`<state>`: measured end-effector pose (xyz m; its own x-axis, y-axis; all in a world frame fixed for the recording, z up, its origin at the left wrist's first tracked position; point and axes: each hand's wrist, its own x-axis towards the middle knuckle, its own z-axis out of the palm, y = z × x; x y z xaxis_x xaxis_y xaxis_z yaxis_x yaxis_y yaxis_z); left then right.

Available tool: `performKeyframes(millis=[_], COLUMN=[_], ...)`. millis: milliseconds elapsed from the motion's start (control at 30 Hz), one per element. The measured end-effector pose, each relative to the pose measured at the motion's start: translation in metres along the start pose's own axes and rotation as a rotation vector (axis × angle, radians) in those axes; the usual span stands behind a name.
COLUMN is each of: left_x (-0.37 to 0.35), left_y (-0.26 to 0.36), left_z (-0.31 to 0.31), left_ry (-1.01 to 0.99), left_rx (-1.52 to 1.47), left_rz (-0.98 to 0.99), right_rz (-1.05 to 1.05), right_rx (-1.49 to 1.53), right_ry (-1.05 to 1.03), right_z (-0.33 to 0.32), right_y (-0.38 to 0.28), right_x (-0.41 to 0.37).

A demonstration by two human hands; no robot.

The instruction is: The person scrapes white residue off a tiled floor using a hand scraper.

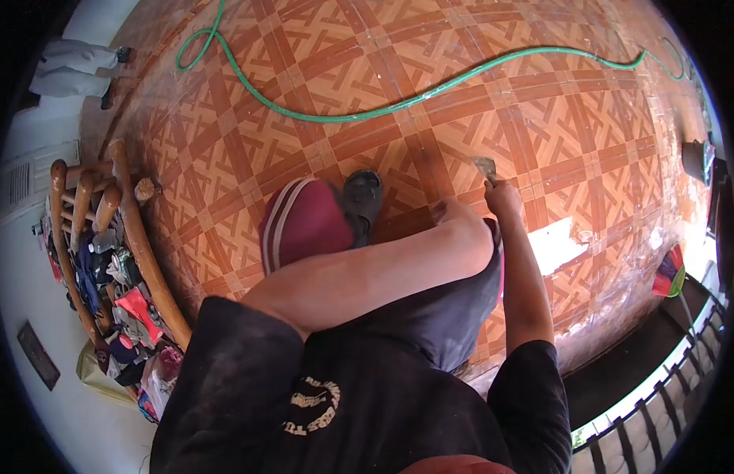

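Observation:
My right hand (503,199) is closed around the handle of a scraper (485,167), whose flat blade points away from me over the patterned tile floor (430,150). The scraper is small in view, and I cannot make out whether its blade touches the floor. My left forearm lies across my raised leg. At its end, my left hand (449,210) is bent over by the knee, close to the right hand. Most of its fingers are hidden, and no object shows in it.
A green hose (343,118) curves across the floor ahead. On the left stands a wooden rack (149,253) heaped with clothes and bags. A pale patch (556,246) marks the floor at right, with a colourful broom (669,272) beyond. My dark shoe (363,196) is in front.

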<state>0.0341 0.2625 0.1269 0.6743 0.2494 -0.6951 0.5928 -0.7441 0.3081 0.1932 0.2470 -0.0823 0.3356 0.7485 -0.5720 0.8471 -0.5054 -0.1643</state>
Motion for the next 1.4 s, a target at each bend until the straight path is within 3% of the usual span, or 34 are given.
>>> performKeyframes(millis=[67, 167, 233, 267, 333, 400, 500, 533, 567, 633, 767, 1000, 1133, 1200, 1233, 1300, 1400], left_x=[0.020, 0.027, 0.051, 0.058, 0.068, 0.062, 0.064, 0.095, 0.115, 0.137, 0.152, 0.162, 0.159, 0.169, 0.169, 0.161, 0.152], left_y=[-0.014, -0.041, -0.059, -0.072, -0.093, -0.116, -0.147, -0.154, -0.172, -0.196, -0.214, -0.210, -0.214, -0.220, -0.223, -0.229, -0.239], left_z=[-0.017, -0.050, -0.076, -0.087, -0.102, -0.111, -0.137, -0.122, -0.115, -0.120, -0.118, -0.118, -0.118, -0.110, -0.110, -0.110, -0.112], left_ry=[-0.247, -0.238, -0.233, -0.232, -0.232, -0.248, -0.279, -0.186, -0.082, 0.056, 0.052, 0.112, 0.165, 0.219, 0.268, 0.248, 0.235], left_rx=[0.017, -0.058, -0.127, -0.155, -0.211, -0.290, -0.398, -0.378, -0.366, -0.455, -0.465, -0.465, -0.391, -0.356, -0.311, -0.318, -0.321], left_rz=[-0.069, -0.083, -0.113, -0.122, -0.120, -0.118, -0.143, 0.048, 0.228, 0.243, 0.234, 0.225, 0.227, 0.207, 0.188, 0.199, 0.197], right_rz=[0.015, 0.050, 0.030, 0.054, 0.258, 0.141, -0.092, -0.138, -0.129, -0.097, -0.031, 0.109, 0.130, 0.197, 0.191, 0.123, 0.077], right_rx=[0.022, 0.097, 0.292, 0.290, 0.543, 0.018, 0.000, 0.002, -0.015, -0.030, 0.087, 0.055, 0.066, 0.400, 0.397, 0.058, 0.139], right_ry=[-0.040, -0.136, -0.401, -0.406, -0.270, -0.225, 0.059, 0.098, 0.073, 0.098, -0.008, 0.044, -0.021, -0.099, -0.100, -0.020, -0.004], right_z=[-0.002, -0.004, 0.010, 0.016, 0.026, 0.016, 0.015, 0.012, 0.007, -0.003, 0.010, -0.009, 0.006, 0.023, 0.011, -0.012, -0.018], right_y=[-0.016, -0.039, -0.053, -0.063, -0.085, -0.128, -0.168, -0.179, -0.187, -0.202, -0.191, -0.213, -0.204, -0.190, -0.202, -0.224, -0.234], right_x=[0.006, 0.014, 0.027, 0.037, 0.063, 0.106, 0.159, 0.170, 0.171, 0.180, 0.129, 0.161, 0.111, 0.102, 0.111, 0.151, 0.201])
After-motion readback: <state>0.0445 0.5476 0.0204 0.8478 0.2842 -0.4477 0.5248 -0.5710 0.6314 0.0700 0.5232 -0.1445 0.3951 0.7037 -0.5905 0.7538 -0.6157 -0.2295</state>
